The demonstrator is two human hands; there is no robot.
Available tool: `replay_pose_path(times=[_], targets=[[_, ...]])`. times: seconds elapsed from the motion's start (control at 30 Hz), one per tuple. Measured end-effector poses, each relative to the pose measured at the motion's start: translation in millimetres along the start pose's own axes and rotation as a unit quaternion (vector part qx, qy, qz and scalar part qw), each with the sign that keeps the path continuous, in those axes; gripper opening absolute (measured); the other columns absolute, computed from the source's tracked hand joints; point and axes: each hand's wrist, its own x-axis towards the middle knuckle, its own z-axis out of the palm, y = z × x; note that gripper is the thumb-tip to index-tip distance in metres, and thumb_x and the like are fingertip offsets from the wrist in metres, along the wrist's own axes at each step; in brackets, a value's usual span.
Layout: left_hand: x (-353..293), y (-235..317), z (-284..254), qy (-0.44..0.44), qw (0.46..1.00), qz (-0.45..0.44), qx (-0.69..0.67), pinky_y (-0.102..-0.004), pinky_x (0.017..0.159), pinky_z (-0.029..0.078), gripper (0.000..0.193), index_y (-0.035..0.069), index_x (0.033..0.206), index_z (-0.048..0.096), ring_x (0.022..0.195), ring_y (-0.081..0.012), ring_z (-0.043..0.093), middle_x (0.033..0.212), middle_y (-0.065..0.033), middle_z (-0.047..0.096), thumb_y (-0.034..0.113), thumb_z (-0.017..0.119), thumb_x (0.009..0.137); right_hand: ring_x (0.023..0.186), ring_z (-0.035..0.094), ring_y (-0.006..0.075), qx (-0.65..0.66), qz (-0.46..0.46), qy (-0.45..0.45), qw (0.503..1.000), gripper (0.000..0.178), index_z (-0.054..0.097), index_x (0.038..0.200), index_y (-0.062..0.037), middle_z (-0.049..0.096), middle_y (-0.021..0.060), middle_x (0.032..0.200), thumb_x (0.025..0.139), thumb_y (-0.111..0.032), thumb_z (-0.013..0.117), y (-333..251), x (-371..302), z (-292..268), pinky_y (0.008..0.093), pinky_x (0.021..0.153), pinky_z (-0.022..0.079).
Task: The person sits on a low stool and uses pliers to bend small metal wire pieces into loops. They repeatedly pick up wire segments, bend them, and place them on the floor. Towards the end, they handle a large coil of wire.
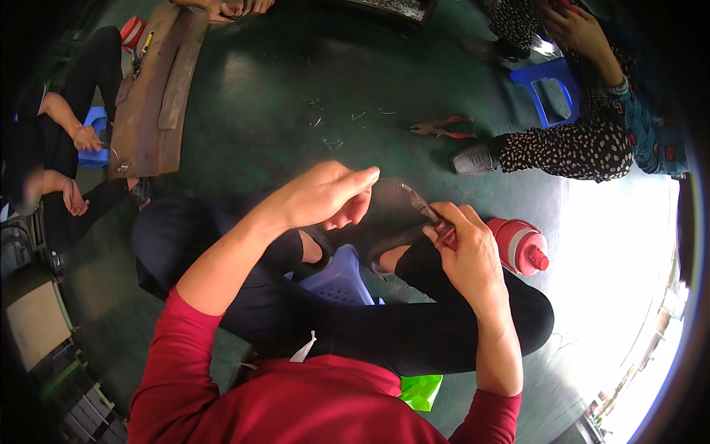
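My right hand [473, 248] is wrapped round the handles of a pair of pliers [420, 203], their metal jaws pointing up and to the left. Facing it, my left hand [336, 196] is closed in a pinch, thumb over the bent fingers. From its fingertips a thin, faint wire [390, 179] runs across to the tip of the pliers. Both hands are held above my lap and apart from each other. How firmly the jaws grip the wire is too small to tell.
Several bent wire pieces [333, 143] and another pair of pliers [442, 127] lie on the dark green floor. A red jug [520, 248] stands beside my right knee. Co-workers sit at left and right, near a wooden bench [151, 96] and a blue stool [551, 85].
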Motion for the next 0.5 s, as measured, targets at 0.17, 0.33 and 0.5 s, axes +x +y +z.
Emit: replay_pose_path(times=[0.17, 0.33, 0.5], targets=[[-2.4, -1.9, -3.7, 0.190, 0.953, 0.080, 0.221, -0.0283, 0.056, 0.050, 0.050, -0.003, 0.085, 0.070, 0.058, -0.0147, 0.062, 0.067, -0.0082, 0.066, 0.038, 0.046, 0.100, 0.084, 0.062, 0.0343, -0.016, -0.011, -0.013, 1.000, 0.026, 0.062, 0.108, -0.0042, 0.061, 0.0152, 0.090, 0.083, -0.007, 0.068, -1.8, -6.0, -5.3, 0.0389, 0.074, 0.048], [-3.6, -13.8, 14.5, 0.181, 0.919, 0.278, 0.214, -0.0256, 0.061, 0.053, 0.022, 0.006, 0.112, 0.069, 0.066, -0.0137, 0.066, 0.082, -0.0101, 0.072, 0.008, 0.062, 0.091, 0.083, 0.062, 0.0328, -0.016, -0.009, -0.021, 1.000, 0.026, 0.062, 0.108, -0.0039, 0.061, 0.0151, 0.089, 0.083, -0.008, 0.068, -1.9, -10.4, -5.0, 0.0377, 0.075, 0.048], [-5.1, -15.6, 26.6, 0.187, 0.906, 0.278, 0.258, -0.0273, 0.055, 0.051, 0.017, 0.002, 0.105, 0.068, 0.060, -0.0133, 0.064, 0.070, -0.0072, 0.066, 0.003, 0.059, 0.091, 0.083, 0.063, 0.0303, 0.037, -0.007, -0.038, 0.999, 0.026, 0.062, 0.107, -0.0032, 0.062, 0.0146, 0.088, 0.083, -0.009, 0.069, -0.3, -7.9, -3.7, 0.0370, 0.076, 0.048]])
